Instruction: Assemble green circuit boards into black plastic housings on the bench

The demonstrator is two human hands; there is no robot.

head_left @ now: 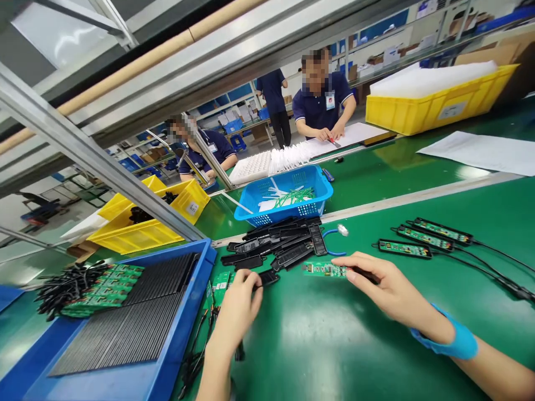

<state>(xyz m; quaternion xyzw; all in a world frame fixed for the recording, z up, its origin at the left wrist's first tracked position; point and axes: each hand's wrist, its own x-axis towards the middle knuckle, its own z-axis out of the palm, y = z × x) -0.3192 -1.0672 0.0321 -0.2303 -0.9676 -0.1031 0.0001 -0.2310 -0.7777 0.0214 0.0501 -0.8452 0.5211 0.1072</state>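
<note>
My right hand (378, 281), with a blue band at the wrist, pinches one end of a green circuit board (324, 269) above the table. My left hand (242, 301) grips the end of a black plastic case half (268, 277). Beyond both hands lies a pile of black plastic case parts (276, 242). Green circuit boards with black cables (219, 287) lie beside my left hand, partly hidden by it. To the right, several black cases with boards inside (405, 248) rest on the table, their cables running rightward.
A blue tray (209, 259) at left holds rows of black strips and a stack of cabled boards (112, 287). Behind the pile stands a blue basket (326, 195) with white and green strips. Yellow bins (443, 111) and a slanting metal post (104, 156) stand around. Co-workers sit opposite.
</note>
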